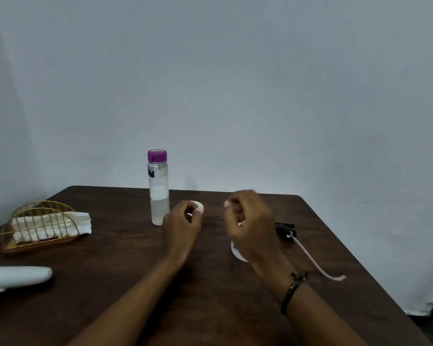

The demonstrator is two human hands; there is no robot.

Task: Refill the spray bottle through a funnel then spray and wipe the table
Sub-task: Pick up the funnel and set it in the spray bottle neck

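Note:
A clear water bottle [158,193] with a purple cap stands upright at the back middle of the dark wooden table [125,283], about half full. Just right of it, my left hand [183,224] is closed around a small white funnel [198,206], mostly hidden by the fingers. My right hand [250,228] is curled over the top of the white spray bottle [236,252]; only the bottle's lower edge shows under the palm. The black spray head [285,231] lies on the table to the right, and its pale dip tube [318,264] trails toward the near right.
A gold wire napkin holder [39,228] with white tissues sits at the left edge. A white curved handle-like object [18,278] lies at the near left. The table's right edge runs diagonally close to the dip tube. A pale wall stands behind.

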